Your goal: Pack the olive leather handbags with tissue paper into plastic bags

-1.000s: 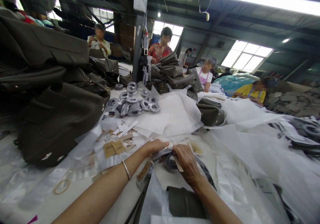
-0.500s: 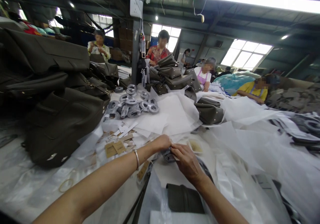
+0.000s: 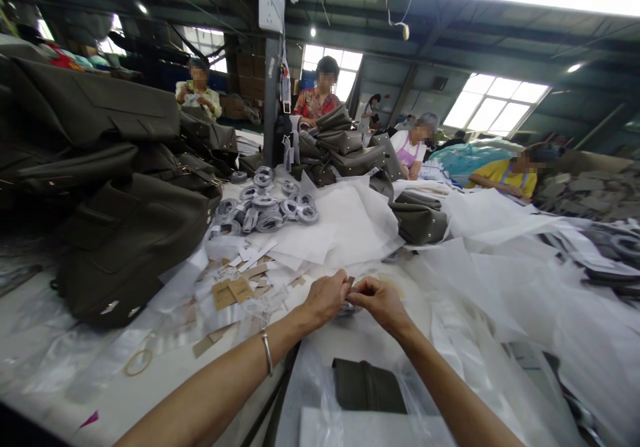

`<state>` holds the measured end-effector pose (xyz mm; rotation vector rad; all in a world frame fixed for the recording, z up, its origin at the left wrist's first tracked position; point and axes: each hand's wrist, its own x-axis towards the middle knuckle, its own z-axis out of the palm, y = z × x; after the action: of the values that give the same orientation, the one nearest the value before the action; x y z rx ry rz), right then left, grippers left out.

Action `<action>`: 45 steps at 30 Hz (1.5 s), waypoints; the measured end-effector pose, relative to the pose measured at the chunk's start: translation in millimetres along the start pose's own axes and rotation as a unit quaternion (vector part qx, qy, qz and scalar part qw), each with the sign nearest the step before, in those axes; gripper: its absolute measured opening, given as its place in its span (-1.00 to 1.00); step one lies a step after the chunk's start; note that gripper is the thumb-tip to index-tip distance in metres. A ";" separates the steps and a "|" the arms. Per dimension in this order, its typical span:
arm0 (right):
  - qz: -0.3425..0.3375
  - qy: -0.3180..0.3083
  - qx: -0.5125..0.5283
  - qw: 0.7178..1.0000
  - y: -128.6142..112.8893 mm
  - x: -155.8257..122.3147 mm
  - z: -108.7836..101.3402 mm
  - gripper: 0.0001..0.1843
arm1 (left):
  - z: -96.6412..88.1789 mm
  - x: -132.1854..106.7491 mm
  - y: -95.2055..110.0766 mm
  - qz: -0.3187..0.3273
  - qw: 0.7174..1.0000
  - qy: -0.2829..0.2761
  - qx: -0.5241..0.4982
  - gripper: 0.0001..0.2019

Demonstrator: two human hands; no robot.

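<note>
My left hand [image 3: 327, 295], with a silver bangle at the wrist, is closed, and a small brown card tag [image 3: 351, 280] sticks up at its fingertips. Close beside it my right hand [image 3: 380, 302] pinches with thumb and forefinger at the tag's lower edge; what lies in that pinch is too small to make out. Just under both hands a grey coiled strap [image 3: 347, 310] in wrap shows in part, mostly hidden. Nearer to me, between my forearms, lies a dark olive leather piece [image 3: 369, 386] with clear plastic and white sheeting around it.
Dark olive bags [image 3: 130, 247] are heaped at the left. Wrapped strap coils [image 3: 270, 219] are piled beyond my hands, with brown cards [image 3: 233, 292] nearer. White sheets [image 3: 500, 280] cover the right side. A rubber band [image 3: 138, 362] lies left. Several people work across the table.
My hands have drawn slightly apart and my right fingers have changed from lying over the coil to a pinch. The brown tag now shows between them. My left forearm has shifted right.
</note>
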<state>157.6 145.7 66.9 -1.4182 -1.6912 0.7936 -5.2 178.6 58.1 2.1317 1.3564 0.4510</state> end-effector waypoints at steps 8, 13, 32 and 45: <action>0.083 -0.024 0.091 0.992 4.9 2.7 -0.9 -0.73 | -5.1 -12.1 -4.2 0.046 0.994 -0.019 -0.098 -0.86; 0.118 -0.027 0.118 0.986 5.6 2.3 0.5 -0.65 | 0.9 -13.0 -8.2 0.042 0.988 -0.013 -0.149 -0.83; -0.048 0.028 -0.118 0.991 9.3 -1.7 6.9 -0.84 | 8.3 4.4 -23.6 -0.049 0.941 -0.057 -0.331 -0.80; -0.214 0.019 -0.420 0.882 -4.9 -35.9 23.3 -0.57 | 8.6 11.4 -36.2 -0.075 0.865 -0.079 -0.490 -0.79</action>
<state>137.8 109.9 53.3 -1.4566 -2.3336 -0.2746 -21.4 198.2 28.7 1.1750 0.8790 0.6947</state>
